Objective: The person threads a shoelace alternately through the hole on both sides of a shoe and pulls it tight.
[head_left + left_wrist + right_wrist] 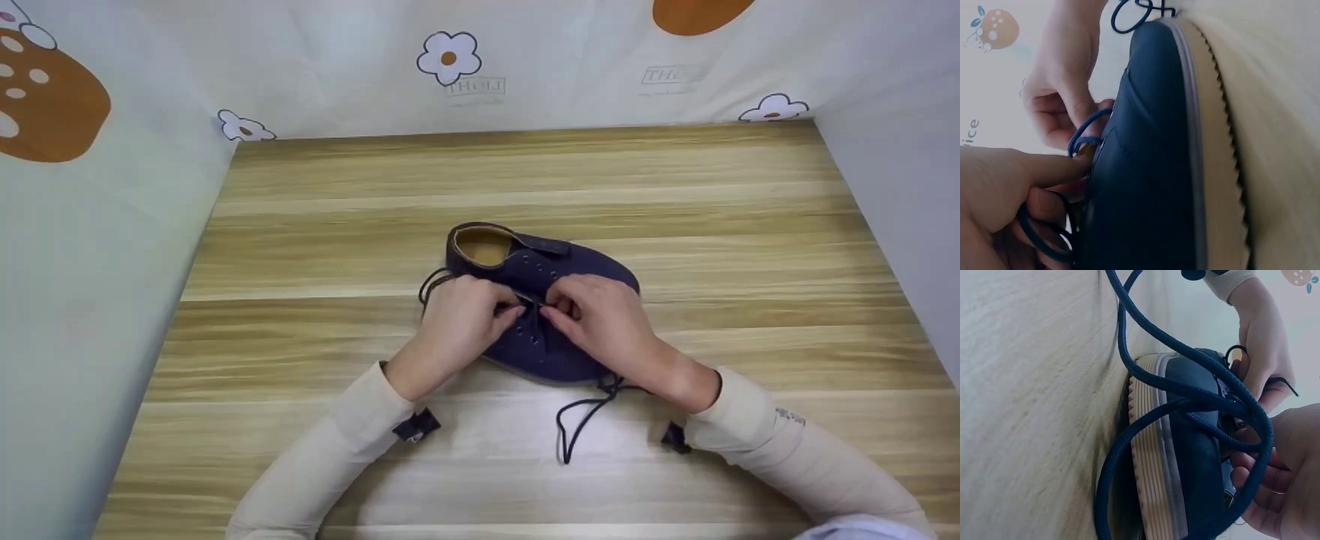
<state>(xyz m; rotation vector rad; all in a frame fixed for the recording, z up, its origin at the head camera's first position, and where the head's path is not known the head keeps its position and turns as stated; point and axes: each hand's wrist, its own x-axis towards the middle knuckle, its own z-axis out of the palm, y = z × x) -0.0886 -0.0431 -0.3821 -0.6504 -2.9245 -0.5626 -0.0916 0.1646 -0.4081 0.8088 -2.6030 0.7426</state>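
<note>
A navy blue lace-up shoe point(551, 356) lies under both hands, its pale ridged sole point(1154, 455) showing in the wrist views. My left hand point(461, 319) is over the near shoe's lacing area and pinches a dark blue shoelace point(1044, 242); some of the lace loops below its fingers. Opposite it, my right hand point(607, 319) pinches the lace at the eyelets, fingertips close to the left ones. What appears to be a second navy shoe point(600, 262) lies alongside, its tan inside and bare eyelets visible. Fingers partly hide the lace between the hands.
A looped lace point(574, 427) trails over the wood-grain table point(330, 217) near the toe. Dark devices point(416, 425) hang at both cuffs. A pale printed sheet point(555, 67) borders the table at the back and sides.
</note>
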